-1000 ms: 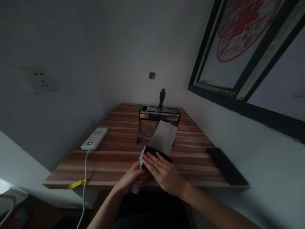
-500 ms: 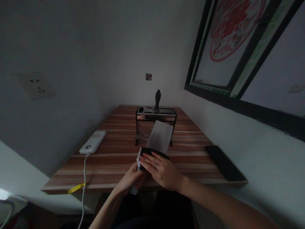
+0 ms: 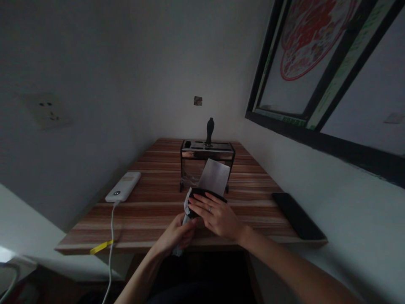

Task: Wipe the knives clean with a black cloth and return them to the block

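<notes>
A cleaver (image 3: 214, 176) points away from me, its broad grey blade tilted up over the front of the knife rack (image 3: 207, 155). My left hand (image 3: 177, 236) is closed around its handle, which looks wrapped in thin whitish plastic (image 3: 186, 219). Across the lower blade lies a black piece (image 3: 196, 211) that looks like folded cloth, with a whitish edge on its left. My right hand (image 3: 220, 217) presses this black piece against the blade, fingers together on top and thumb hidden. The rack has a shiny top, and one black-handled tool (image 3: 209, 133) stands in it.
A white power bank (image 3: 124, 187) with a cable (image 3: 112, 240) lies at the left of the wooden table (image 3: 152, 213). Yellow tape (image 3: 101, 247) is at the front edge. A black phone (image 3: 295, 215) rests at the right edge. Walls stand close on both sides.
My right hand and the black piece have slid a little up the blade, away from the handle, covering more of it. My left hand keeps its grip.
</notes>
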`<state>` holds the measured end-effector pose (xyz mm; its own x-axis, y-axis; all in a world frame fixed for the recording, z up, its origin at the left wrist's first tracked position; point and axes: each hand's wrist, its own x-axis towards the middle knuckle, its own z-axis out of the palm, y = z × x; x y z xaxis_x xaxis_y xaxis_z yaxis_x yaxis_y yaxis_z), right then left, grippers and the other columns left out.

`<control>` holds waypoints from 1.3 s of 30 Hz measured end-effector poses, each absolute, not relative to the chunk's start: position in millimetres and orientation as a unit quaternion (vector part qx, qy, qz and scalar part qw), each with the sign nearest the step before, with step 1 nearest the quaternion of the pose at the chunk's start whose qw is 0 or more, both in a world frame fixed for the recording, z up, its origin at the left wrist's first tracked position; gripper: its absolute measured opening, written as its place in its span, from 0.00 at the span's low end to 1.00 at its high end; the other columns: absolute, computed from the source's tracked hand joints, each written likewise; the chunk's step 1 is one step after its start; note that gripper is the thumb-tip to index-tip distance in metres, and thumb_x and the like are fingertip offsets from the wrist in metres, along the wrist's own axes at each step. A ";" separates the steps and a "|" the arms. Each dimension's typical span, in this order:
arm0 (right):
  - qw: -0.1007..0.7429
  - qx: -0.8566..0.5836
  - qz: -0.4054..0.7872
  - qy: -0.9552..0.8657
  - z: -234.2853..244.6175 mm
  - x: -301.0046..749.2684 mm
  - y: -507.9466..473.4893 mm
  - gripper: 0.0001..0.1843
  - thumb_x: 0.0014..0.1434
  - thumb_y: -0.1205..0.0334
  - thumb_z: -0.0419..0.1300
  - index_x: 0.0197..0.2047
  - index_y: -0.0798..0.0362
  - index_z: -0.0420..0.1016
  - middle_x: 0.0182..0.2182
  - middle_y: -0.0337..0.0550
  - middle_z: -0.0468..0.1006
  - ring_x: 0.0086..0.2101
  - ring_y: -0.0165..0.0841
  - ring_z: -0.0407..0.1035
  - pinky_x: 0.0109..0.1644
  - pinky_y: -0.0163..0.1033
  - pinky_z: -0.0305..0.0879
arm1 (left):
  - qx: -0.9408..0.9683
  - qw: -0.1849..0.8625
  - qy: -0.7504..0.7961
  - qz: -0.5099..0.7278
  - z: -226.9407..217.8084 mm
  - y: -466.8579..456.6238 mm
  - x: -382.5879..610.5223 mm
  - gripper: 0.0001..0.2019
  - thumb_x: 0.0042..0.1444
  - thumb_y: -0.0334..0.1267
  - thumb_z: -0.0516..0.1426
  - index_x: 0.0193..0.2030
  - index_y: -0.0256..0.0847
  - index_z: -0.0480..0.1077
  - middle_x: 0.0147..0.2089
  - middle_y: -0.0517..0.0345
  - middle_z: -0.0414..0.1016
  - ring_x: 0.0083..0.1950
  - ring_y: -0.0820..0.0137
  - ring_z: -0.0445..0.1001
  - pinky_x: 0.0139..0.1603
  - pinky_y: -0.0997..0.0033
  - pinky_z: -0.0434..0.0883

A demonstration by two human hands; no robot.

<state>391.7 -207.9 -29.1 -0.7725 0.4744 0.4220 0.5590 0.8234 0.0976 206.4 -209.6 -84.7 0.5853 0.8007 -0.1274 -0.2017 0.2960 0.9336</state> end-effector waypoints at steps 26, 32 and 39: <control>0.298 -0.350 -0.110 -0.881 22.9 430.1 -137.3 0.26 0.64 0.70 0.44 0.65 0.50 0.52 0.63 0.41 0.58 0.63 0.30 0.47 0.67 0.49 0.46 | 0.490 0.759 0.289 0.315 -81.5 -211.3 203.8 0.20 0.50 0.51 0.59 0.27 0.43 0.51 0.15 0.76 0.49 0.11 0.85 0.46 0.09 0.85 0.49; 0.300 -0.354 -0.128 -0.877 19.7 428.8 -142.7 0.26 0.63 0.71 0.44 0.64 0.51 0.54 0.62 0.42 0.60 0.63 0.30 0.48 0.67 0.51 0.46 | 0.485 0.765 0.285 0.314 -80.9 -210.7 204.1 0.21 0.50 0.51 0.59 0.26 0.42 0.52 0.14 0.76 0.49 0.11 0.85 0.46 0.09 0.85 0.49; 0.285 -0.327 -0.118 -0.893 -2.4 415.7 -155.0 0.26 0.63 0.71 0.45 0.64 0.52 0.54 0.61 0.43 0.62 0.62 0.31 0.50 0.66 0.51 0.46 | 0.473 0.774 0.269 0.322 -83.6 -207.5 203.2 0.19 0.52 0.49 0.58 0.26 0.41 0.54 0.15 0.75 0.50 0.11 0.85 0.46 0.08 0.85 0.49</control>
<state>415.7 -155.0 -2.4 -0.6240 0.5160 0.5868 0.6508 0.7588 0.0248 203.2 -207.5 -83.6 0.6476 0.7539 -0.1111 -0.2448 0.3439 0.9065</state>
